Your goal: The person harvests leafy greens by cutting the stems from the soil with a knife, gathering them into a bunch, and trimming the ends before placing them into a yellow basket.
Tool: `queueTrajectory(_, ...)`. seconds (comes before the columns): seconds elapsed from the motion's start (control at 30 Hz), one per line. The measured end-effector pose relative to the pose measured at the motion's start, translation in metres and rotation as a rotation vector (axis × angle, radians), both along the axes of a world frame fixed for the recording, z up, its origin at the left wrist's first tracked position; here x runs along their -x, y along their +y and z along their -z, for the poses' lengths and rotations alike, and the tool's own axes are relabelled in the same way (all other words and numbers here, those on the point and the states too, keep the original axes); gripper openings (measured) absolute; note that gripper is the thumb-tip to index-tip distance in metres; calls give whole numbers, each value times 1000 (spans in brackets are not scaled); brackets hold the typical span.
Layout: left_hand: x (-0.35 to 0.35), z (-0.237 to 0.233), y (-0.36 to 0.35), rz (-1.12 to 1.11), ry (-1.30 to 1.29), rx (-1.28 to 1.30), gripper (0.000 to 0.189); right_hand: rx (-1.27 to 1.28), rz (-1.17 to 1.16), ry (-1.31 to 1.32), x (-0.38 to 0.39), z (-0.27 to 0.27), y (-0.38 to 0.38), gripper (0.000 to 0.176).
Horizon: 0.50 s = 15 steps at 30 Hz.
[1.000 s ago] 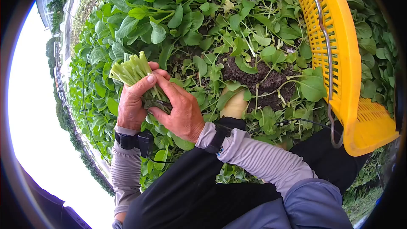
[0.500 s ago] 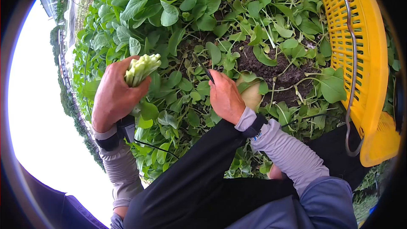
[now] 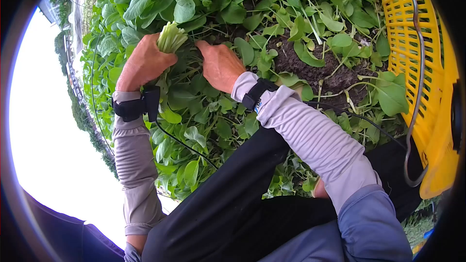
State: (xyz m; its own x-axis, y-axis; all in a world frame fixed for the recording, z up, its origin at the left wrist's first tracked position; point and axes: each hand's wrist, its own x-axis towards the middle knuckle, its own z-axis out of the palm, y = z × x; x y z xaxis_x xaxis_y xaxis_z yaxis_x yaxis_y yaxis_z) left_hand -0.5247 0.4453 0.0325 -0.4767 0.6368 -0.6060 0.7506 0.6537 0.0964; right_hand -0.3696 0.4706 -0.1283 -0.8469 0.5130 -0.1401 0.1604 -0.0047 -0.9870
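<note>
A: How far along does the cutting look?

B: Partway, I'd judge. The left hand is closed tight around a bunch of cut greens, with the pale stem ends poking out above the fist. It holds them just over the bed, at the upper left of the worked area.

A: And the other hand?

B: The right hand is just beside the bunch, fingers curled down among the leaves. The fingertips are buried, so I can't tell whether it grips a stem, a tool or nothing.

A: What's done, then?

B: One handful is gathered. To the right of the hands a bare patch of soil shows, with loose stalks and leaves scattered over it. That part looks cleared.

A: What's left?

B: Plenty. Uncut leafy plants crowd the bed above and to the left of the hands. The bunch isn't in the yellow plastic basket, which stands well apart at the right, its wire handle hanging down the side. The inside is out of view, so I can't say how full it is.

A: Any writing?

B: None legible. The black wrist band on the left arm is plain, with a thin cable running from it. The right wrist band has a small blue mark at its edge, too small to read. I see no label on the basket.
</note>
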Motion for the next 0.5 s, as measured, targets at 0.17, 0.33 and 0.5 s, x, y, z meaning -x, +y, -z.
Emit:
queueTrajectory(0.17, 20, -1, -7, -121, 107, -18, 41, 162, 255, -79, 29, 37, 7, 44)
queueTrajectory(0.33, 8, 11, -22, -31, 255, 89, 42, 167, 222, -11, 0, 25, 1, 44)
queueTrajectory(0.5, 25, 40, -50, 215, 391, -243, 39, 113, 78, 73, -23, 17, -21, 41)
